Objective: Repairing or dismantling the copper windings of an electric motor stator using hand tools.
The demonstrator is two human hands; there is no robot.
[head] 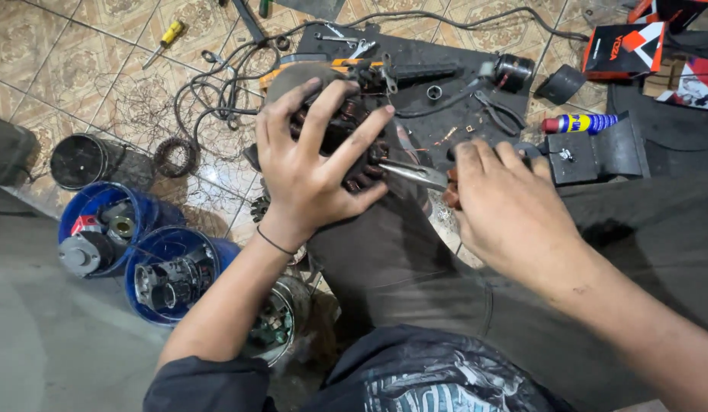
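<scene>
Head view, looking down at lap and floor. Left hand spread wide, fingers splayed over a motor stator with copper windings, palm pressing it down on the person's dark trouser leg; thin black band on that wrist. Stator sits on the knee, just in front of the black rubber mat. Right hand curled closed around red-handled needle-nose pliers; pliers' tips point left and reach the stator's lower right edge, right at the windings beside the left thumb. Whether the tips pinch a wire, cannot tell.

On the mat: a socket, a second pair of pliers with dark handles, a small black cylindrical motor part, a spanner, scraps of copper wire. Orange-bodied power tool partly hidden behind the stator. Black cable loops across the tiled floor. Yellow-handled screwdriver upper left, well apart from the hands. Blue-and-yellow spray can lies on its side right of the mat, next to a black metal block. Red, black and white cardboard box top right.

Left of the leg: two blue buckets holding motor parts, touching each other; black round tin behind them; coil of wire near it.
</scene>
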